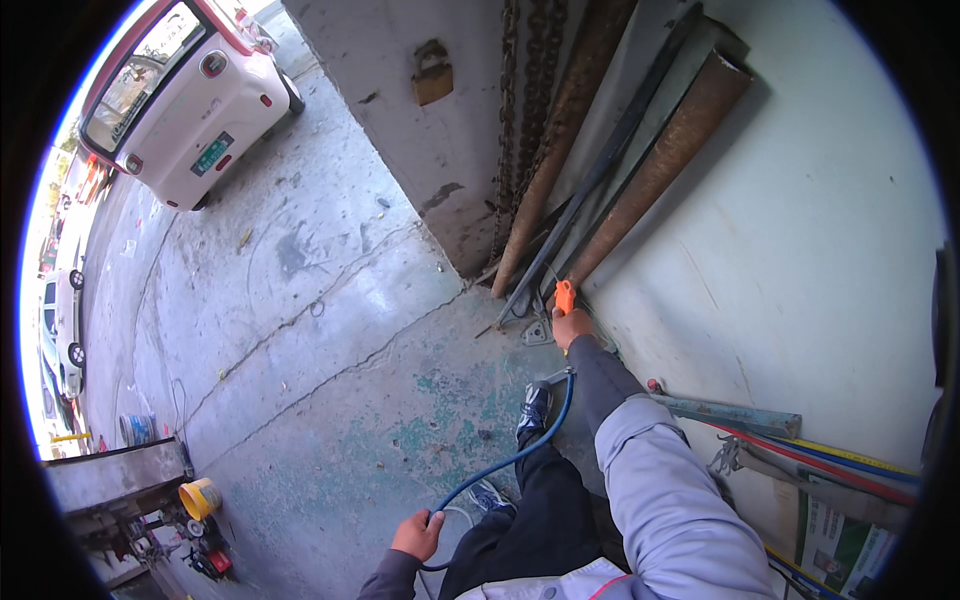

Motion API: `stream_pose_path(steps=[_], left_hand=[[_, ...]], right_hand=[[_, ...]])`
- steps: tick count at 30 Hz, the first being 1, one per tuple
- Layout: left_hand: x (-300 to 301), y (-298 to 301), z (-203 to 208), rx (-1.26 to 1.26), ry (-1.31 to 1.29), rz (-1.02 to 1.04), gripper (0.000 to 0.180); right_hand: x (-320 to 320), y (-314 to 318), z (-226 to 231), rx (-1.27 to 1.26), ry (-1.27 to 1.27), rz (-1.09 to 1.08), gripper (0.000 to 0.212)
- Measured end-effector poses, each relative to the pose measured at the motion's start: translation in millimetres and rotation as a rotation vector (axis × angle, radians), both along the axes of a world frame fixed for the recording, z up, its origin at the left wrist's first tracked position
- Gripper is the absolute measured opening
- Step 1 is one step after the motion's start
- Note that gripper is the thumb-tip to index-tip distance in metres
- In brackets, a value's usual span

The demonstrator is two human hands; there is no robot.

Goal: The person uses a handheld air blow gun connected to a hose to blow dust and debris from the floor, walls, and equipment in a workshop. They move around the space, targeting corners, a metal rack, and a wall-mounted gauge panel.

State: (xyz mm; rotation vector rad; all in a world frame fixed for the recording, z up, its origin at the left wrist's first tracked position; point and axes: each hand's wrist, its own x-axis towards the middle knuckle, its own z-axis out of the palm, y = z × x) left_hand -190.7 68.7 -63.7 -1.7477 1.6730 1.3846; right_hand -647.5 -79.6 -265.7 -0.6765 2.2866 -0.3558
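Observation:
My right hand (571,326) is closed around a bright orange handheld piece (565,296), whose exact kind I cannot make out. It is near the foot of the leaning pipes, over a socket box (537,332) on the floor. Low in the view, my left hand (417,536) grips a blue hose (500,466). From there the hose curves up across my legs to a metal fitting (568,372) just below my right wrist. Whether the hose joins the orange piece is hidden by my hand and sleeve.
Rusty pipes (660,165) and hanging chains (508,130) fill the corner beside a post with a padlock (432,84). A metal bracket (730,413) with colored hoses is at right. A workbench (125,480) and yellow bucket (200,497) stand lower left; a small white vehicle (200,110), upper left.

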Motion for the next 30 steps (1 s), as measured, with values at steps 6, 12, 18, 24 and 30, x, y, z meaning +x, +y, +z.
stream_pose_path(steps=[6, 12, 18, 24, 30], left_hand=[[1, -1, 1, -0.044, 0.012, 0.014, 0.045], [-2, 2, 1, -0.031, 0.012, 0.005, 0.045], [-10, 0, 2, -0.033, 0.038, -0.039, 0.046], [-11, 5, -6, -0.026, 0.043, -0.024, 0.046], [2, 5, -11, -0.047, 0.056, 0.144, 0.046]], right_hand=[[-26, -12, -7, 0.122, -0.236, -0.059, 0.051], [-40, -10, -32, 0.097, -0.267, 0.023, 0.043], [-17, 3, -5, 0.337, -0.087, 0.239, 0.042], [17, -25, 58, 0.112, 0.047, 0.192, 0.053], [8, -91, 59, 0.049, 0.079, 0.007, 0.055]])
